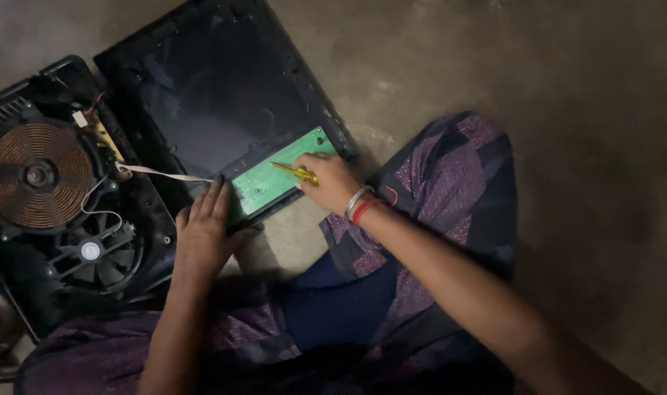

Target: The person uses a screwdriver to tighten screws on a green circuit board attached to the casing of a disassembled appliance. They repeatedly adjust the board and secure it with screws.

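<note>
Fingers of the right hand (pixel 332 183) clamped on a yellow screwdriver (pixel 295 172), tip on the green circuit board (pixel 275 179).
Left hand (pixel 203 235) lies flat, fingers apart, on the black cover's (pixel 216 95) near edge, on the floor (pixel 567 110) beside the copper coil (pixel 37 174).

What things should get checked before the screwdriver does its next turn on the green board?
1. Right hand grips the yellow screwdriver: ok.
2. Screwdriver tip rests on the green circuit board: ok; whether it sits in a screw, cannot tell.
3. Left hand lies flat on the black top panel beside the board, steadying it: ok.
4. White ribbon cable runs from the board's left end to the open base, clear of the screwdriver: ok.
5. Copper coil and fan lie exposed in the base; power unplugged: cannot tell.
6. Light is dim for seeing small screws: not ok.
</note>
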